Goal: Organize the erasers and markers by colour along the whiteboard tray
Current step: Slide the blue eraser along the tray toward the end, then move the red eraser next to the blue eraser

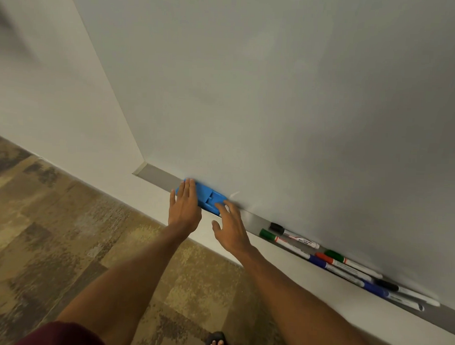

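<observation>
The blue eraser [207, 196] lay in the whiteboard tray [158, 176] near its left end, its long axis running with the tray from about 10 o'clock to 4 o'clock in the head view. The left hand [184, 205] rested flat over the eraser's 10 o'clock end, fingers extended and together, an open grip that pressed on the body rather than closed round it. The right hand [231, 231] sat at the 4 o'clock end with fingers spread and only the fingertips [223, 204] touching or just short of the eraser; which of the two could not be told. Both hands were equally near, one at each end, so any slide would likely run along the tray's line.

The markers lay well apart from the eraser toward 4 o'clock: a black-capped marker [292, 235] and a green-capped marker [283, 240] first, then a mixed cluster of orange [324, 258], green [333, 254], blue [317, 261] and black [387, 285] caps further on, not yet sorted by colour.

The eraser's near edge was hidden under both hands, and the tray's far right ran out of frame, so more items might lie there unseen; marker labels were too blurred to read
</observation>
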Motion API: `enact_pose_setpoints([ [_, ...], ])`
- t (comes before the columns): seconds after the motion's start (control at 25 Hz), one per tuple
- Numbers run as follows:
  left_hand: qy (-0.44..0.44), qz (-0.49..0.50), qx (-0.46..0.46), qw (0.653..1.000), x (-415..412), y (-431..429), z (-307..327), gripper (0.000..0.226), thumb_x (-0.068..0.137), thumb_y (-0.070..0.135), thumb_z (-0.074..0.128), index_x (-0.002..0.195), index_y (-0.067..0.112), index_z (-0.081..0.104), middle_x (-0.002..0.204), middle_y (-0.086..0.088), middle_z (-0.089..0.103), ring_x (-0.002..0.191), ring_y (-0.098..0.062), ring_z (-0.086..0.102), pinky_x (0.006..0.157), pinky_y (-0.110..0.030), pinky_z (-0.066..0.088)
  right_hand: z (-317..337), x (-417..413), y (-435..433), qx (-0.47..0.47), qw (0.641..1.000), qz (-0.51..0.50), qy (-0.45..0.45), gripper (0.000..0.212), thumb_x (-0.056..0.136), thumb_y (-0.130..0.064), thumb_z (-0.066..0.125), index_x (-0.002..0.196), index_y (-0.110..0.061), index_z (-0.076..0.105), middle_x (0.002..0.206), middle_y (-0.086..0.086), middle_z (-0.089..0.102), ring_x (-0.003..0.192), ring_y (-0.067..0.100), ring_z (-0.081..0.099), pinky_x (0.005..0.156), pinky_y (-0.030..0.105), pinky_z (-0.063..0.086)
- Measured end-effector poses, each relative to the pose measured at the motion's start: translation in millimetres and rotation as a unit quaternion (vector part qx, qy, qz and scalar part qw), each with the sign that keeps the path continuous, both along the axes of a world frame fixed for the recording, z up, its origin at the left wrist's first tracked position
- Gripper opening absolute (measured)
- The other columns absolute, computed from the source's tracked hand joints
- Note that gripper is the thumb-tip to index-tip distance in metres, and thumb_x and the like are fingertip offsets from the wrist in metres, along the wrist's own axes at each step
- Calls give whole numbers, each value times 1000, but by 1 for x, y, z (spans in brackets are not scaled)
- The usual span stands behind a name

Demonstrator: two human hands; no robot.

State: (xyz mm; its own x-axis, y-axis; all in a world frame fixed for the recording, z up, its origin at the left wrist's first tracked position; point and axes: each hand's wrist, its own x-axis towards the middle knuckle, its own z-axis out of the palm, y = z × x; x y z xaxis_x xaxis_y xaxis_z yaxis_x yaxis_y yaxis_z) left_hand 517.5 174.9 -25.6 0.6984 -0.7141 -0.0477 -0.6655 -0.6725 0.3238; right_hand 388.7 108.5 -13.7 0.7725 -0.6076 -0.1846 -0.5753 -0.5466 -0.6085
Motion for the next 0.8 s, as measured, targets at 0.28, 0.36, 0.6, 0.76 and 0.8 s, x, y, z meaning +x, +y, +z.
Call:
enact_pose_setpoints([
  [0.28,-103,-163,-10,981,-79,-7,-21,73,91,8,47,152,7,9,161,-11,11,150,-24,4,119,-41,-9,-11,-74,-12,-223,969,43,97,49,99,-34,44,142,-11,37,151,14,37,141,28,33,116,41,30],
  [0.36,-90,-194,14,977,-101,-10,-29,73,94,13,45,152,8,1,162,-11,1,149,-24,-5,119,-41,-10,-13,-90,-18,-239,960,58,136,57,98,-42,40,146,-12,29,156,14,27,146,29,22,120,45,18],
  [0.6,-40,-234,80,968,-140,-13,-33,80,93,17,44,152,15,-11,160,-7,-17,145,-25,-22,116,-46,-17,-20,-127,-29,-208,961,47,178,69,98,-52,30,151,-19,3,162,6,1,150,24,-2,121,42,0],
  [0.76,-39,-225,101,968,-148,-16,-32,85,91,20,46,152,18,-12,159,-6,-22,143,-27,-28,114,-50,-18,-25,-153,-36,-194,958,46,204,68,97,-53,28,150,-27,-5,162,3,-8,149,24,-9,120,42,-3],
  [0.8,-39,-223,105,968,-149,-17,-31,85,91,21,47,152,18,-13,159,-6,-22,142,-27,-29,114,-50,-18,-26,-159,-37,-194,959,44,203,67,97,-52,28,150,-28,-5,162,2,-9,149,24,-9,120,41,-4],
])
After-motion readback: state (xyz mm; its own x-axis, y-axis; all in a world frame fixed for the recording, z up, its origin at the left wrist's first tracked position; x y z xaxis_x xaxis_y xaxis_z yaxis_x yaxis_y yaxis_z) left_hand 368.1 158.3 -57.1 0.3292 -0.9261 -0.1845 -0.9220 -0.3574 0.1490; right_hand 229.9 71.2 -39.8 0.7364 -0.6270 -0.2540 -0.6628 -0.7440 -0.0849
